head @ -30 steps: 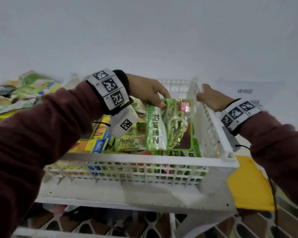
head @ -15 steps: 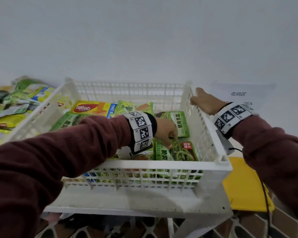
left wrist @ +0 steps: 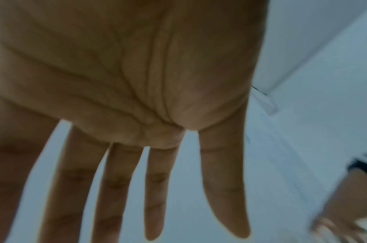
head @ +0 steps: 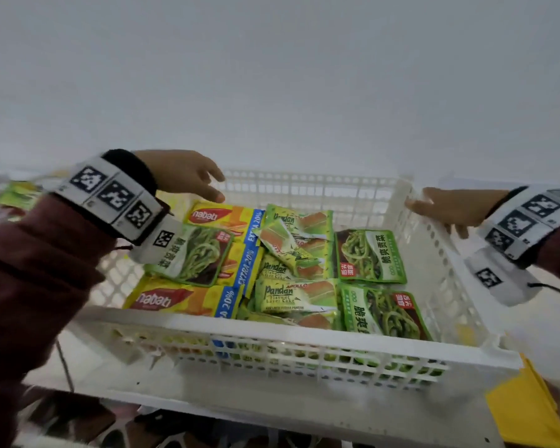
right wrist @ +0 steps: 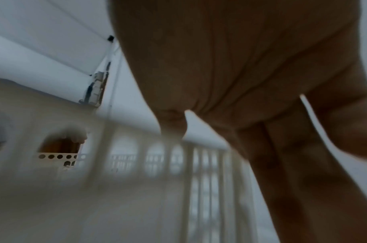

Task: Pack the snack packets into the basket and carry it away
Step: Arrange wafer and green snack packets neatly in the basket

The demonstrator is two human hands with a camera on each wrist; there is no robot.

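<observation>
In the basket (head: 291, 328), three green vegetable packets (head: 370, 256) (overlapping others).

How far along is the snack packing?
Many packets already lie in the basket. The left hand hovers empty and open over it; the right hand holds its right rim. More packets remain outside at left, and the basket isn't carried off yet.

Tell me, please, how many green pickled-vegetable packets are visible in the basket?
3: one at the left by the left wrist, one at the right, one at the front right. Others may lie hidden underneath inside the basket.
</observation>
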